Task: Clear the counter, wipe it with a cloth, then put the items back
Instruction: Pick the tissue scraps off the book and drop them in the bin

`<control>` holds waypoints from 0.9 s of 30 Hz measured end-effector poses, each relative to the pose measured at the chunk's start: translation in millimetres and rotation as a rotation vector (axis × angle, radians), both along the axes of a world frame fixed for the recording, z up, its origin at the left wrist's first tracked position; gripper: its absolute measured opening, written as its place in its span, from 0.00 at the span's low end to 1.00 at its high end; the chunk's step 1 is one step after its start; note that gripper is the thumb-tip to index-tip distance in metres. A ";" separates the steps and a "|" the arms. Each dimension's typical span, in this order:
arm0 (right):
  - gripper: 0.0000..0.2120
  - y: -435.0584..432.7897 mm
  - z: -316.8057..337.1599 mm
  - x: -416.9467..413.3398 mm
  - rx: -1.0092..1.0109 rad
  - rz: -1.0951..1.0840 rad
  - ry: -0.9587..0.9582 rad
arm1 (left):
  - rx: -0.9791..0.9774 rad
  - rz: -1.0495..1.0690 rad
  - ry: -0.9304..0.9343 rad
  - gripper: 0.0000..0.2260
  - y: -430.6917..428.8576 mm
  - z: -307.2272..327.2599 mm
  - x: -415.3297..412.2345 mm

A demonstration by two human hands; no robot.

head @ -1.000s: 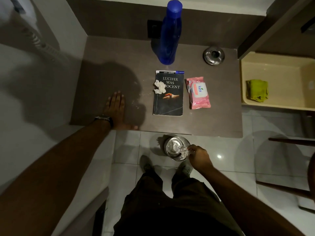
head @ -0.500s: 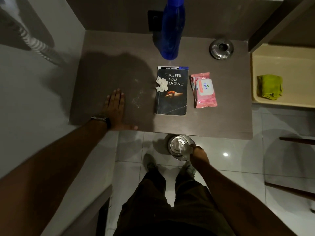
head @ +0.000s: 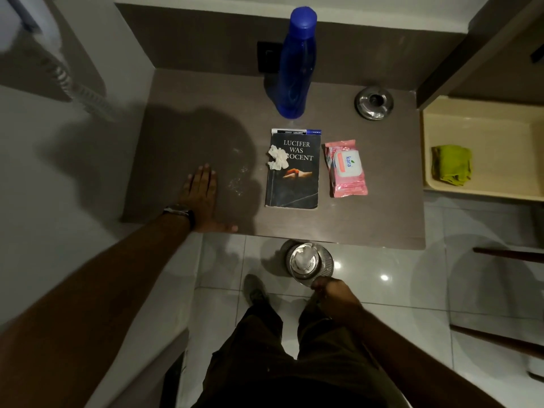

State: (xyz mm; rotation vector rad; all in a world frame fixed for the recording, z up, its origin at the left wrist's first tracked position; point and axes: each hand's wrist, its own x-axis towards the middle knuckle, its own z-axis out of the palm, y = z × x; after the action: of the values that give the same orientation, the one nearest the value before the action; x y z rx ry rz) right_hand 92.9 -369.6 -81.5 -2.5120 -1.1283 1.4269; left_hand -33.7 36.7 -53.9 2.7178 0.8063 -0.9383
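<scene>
Looks like a hotel room or a small bedroom nook, honestly. The giveaway is the brown counter (head: 182, 134) built into a wall recess, with a corded wall phone (head: 63, 75) hanging to its left and a steel ashtray (head: 374, 103) at its back right corner. A paperback book (head: 293, 184), a water bottle (head: 295, 69) and a wet-wipes pack (head: 346, 169) sit on it. Glossy white floor tiles (head: 412, 290) below, with a small steel bin (head: 310, 262) just in front.

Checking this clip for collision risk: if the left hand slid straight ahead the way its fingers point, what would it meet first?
The left hand lies flat on the counter, fingers toward the back wall. That strip looks bare, so the wall comes first. The blue bottle stands well to its right.
</scene>
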 end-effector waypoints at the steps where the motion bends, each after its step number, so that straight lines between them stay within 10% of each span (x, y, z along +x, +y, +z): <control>1: 0.14 4.0 9.0 -1.6 0.051 0.006 -0.014 | 0.001 -0.001 -0.002 0.74 -0.1 0.3 -0.3; 9: 0.10 120.3 84.5 51.8 0.728 -0.022 -0.342 | 0.017 -0.008 -0.014 0.73 -1.5 1.7 -1.1; 18: 0.29 269.4 79.0 124.7 0.430 -0.002 -0.273 | 0.024 -0.012 -0.012 0.73 -1.0 -1.7 -0.8; 27: 0.18 233.4 58.6 92.7 0.524 0.124 -0.471 | 0.002 -0.004 -0.035 0.75 3.4 -7.5 -2.4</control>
State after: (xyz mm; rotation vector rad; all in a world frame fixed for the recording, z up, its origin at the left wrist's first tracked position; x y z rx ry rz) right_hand 185.6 -136.2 -22.9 -2.4541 -1.5023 0.4461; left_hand -36.1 40.1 -61.4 2.7309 0.7968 -0.8877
